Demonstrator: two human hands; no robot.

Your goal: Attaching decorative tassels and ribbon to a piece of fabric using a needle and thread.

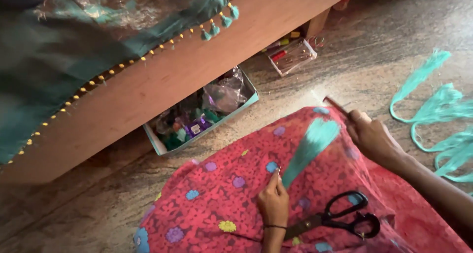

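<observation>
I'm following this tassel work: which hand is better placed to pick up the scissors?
Probably the left hand: it pinches the teal thread bundle right beside the black scissors. The right hand holds a comb farther off.

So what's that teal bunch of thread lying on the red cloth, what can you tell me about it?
The teal bunch of silky threads lies slantwise on the red flowered cloth, narrow at its lower end and fanning wider toward the upper right. The left hand pinches its narrow end, and the right hand holds a thin reddish comb just past its wide end. Black-handled scissors lie close by, apart from it.
</observation>
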